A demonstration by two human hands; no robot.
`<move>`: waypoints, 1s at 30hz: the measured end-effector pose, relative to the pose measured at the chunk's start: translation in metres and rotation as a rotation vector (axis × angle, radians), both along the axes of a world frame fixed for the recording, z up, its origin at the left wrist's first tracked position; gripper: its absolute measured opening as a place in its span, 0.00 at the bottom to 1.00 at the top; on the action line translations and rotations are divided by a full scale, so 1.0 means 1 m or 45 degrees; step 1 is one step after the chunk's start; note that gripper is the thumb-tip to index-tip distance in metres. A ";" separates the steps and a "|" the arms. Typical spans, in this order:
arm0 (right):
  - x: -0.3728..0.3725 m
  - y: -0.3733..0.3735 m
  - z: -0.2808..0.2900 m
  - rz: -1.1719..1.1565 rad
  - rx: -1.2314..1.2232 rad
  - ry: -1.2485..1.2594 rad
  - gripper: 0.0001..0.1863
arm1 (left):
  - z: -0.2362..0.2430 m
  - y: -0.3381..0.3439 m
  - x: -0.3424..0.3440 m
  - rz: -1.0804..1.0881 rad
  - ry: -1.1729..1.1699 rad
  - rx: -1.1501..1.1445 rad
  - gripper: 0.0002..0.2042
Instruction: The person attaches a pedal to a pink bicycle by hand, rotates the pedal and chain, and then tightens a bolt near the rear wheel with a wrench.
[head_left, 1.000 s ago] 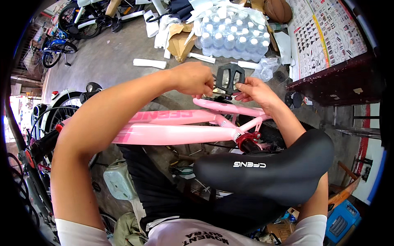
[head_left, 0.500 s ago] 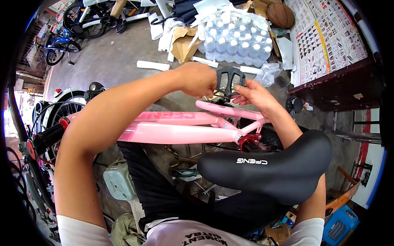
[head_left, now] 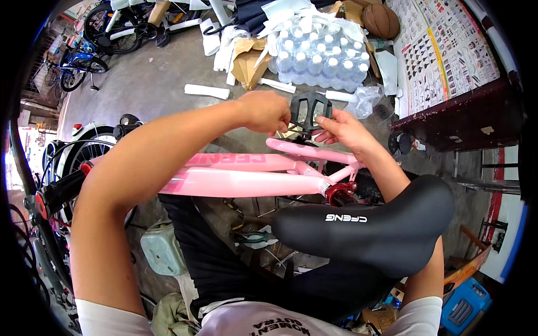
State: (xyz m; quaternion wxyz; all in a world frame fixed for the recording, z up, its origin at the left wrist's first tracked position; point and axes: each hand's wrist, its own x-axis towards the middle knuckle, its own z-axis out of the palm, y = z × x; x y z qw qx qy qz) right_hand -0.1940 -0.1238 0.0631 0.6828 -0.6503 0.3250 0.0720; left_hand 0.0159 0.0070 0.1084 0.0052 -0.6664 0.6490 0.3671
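A black bicycle pedal [head_left: 310, 113] stands beyond the pink bicycle frame [head_left: 241, 182]. My right hand [head_left: 343, 130] grips the pedal's right side, thumb on its edge and fingers beneath. To the left of the pedal, my left hand [head_left: 264, 112] is closed on a thin metal tool [head_left: 292, 132], like a wrench, that reaches to the pedal's axle; most of it is hidden in the fist. The black saddle [head_left: 364, 224] sits in front of my right forearm and hides part of it. Below the saddle post's mount is a red clamp [head_left: 341, 193].
A black handlebar grip [head_left: 61, 190] is at the left. Wrapped water bottles [head_left: 322, 59], torn cardboard [head_left: 249, 61] and white foam tubes [head_left: 207, 91] lie beyond the pedal. A dark red table [head_left: 448, 123] stands at the right. Pliers [head_left: 252, 237] lie on the floor beneath the frame.
My left fist has shifted slightly left and down, showing a little more of the tool. The pedal has moved slightly with my right hand still on it.
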 end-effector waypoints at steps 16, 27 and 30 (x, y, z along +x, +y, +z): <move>-0.007 -0.012 0.005 0.011 0.028 0.022 0.19 | 0.011 -0.005 -0.009 -0.039 -0.048 -0.010 0.10; -0.010 -0.002 -0.004 0.028 0.028 0.007 0.18 | -0.002 0.007 -0.008 -0.004 -0.030 0.028 0.12; -0.006 0.001 -0.006 -0.038 0.014 -0.010 0.19 | -0.007 0.004 -0.002 -0.136 -0.204 -0.094 0.15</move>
